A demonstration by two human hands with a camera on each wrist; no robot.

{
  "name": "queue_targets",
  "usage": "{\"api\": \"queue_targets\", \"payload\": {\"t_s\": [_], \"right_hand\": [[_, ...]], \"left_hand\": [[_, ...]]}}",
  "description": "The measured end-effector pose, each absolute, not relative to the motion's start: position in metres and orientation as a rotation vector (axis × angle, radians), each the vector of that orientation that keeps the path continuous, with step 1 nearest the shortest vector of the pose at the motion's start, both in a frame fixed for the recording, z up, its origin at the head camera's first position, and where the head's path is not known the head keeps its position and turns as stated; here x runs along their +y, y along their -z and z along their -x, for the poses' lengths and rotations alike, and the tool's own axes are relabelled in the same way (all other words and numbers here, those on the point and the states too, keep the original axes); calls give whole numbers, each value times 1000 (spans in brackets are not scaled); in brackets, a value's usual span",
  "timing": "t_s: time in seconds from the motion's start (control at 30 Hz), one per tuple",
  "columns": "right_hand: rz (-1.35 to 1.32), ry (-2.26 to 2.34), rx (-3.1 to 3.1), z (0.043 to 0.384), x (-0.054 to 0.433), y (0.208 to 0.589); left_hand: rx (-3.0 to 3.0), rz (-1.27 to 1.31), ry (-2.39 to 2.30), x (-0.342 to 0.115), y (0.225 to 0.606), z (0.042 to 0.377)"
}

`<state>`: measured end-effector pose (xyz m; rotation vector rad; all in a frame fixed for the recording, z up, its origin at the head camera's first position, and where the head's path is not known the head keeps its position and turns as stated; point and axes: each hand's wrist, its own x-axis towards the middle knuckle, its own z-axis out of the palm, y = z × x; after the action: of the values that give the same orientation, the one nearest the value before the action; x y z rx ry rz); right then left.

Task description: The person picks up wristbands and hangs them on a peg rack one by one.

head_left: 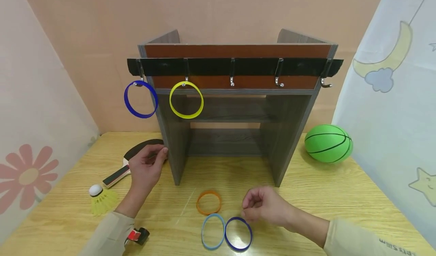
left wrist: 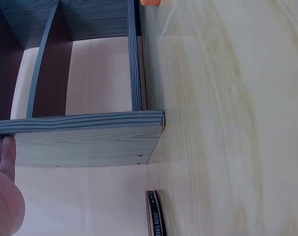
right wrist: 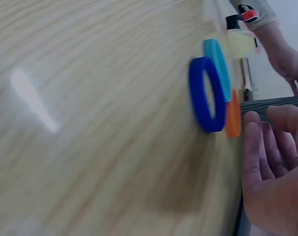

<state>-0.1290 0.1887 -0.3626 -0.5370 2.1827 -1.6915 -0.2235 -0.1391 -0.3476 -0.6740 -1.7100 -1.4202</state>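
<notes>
My left hand (head_left: 147, 164) touches the outer face of the grey wooden shelf's left side panel (head_left: 170, 142); in the left wrist view its fingers (left wrist: 6, 156) lie against that panel. Over the table, my right hand (head_left: 267, 207) holds nothing, fingers loosely bent, right beside a dark blue ring (head_left: 251, 233). A light blue ring (head_left: 202, 235) lies left of that one, and an orange ring (head_left: 197, 207) lies behind them. From the black hook strip (head_left: 209, 67) on the shelf, another blue ring (head_left: 126, 101) hangs at the far-left hook and a yellow ring (head_left: 171, 101) at the second.
Three more hooks, including the middle hook (head_left: 232, 81), carry no ring. A green ball (head_left: 327, 144) sits right of the shelf. On the left lie a black paddle (head_left: 116, 176) and a yellow shuttlecock (head_left: 102, 203). Patterned cloth walls enclose the wooden table (head_left: 361, 203).
</notes>
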Motion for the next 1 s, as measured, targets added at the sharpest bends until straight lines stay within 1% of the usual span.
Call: {"api": "queue_targets", "payload": {"t_s": [0.17,0.37,1.0], "right_hand": [[562,1649,2216,126,194,377],[504,1616,2232,124,196,387],[560,1496,2324,130,191,390]], "left_hand": [[-1698,692,1407,-134,332,210],[-1701,692,1420,-133,331,209],[-1665,733,1436,-132,331,211]]}}
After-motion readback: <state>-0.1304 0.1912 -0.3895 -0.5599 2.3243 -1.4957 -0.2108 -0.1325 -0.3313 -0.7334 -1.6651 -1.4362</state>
